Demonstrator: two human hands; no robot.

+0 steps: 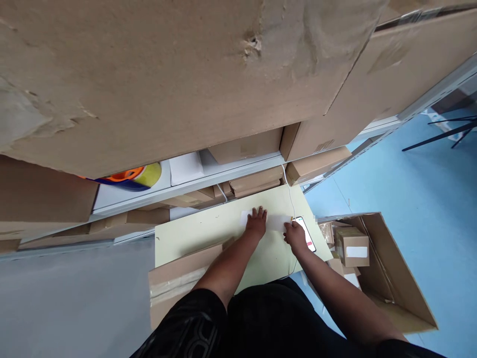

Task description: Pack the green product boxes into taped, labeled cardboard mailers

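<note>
A white paper strip lies across the pale tabletop. My left hand rests flat on the strip's left part, fingers slightly spread. At the strip's right end, my right hand is closed with thumb and fingertips pinching the edge. Just beside and partly under that hand is a phone with a lit white screen. A white cable hangs from the shelf and runs down past the phone.
Large cardboard boxes fill the shelf above the table. An open carton holding several small boxes stands at the right. Another cardboard box sits by my left forearm. Orange and yellow items lie on the shelf.
</note>
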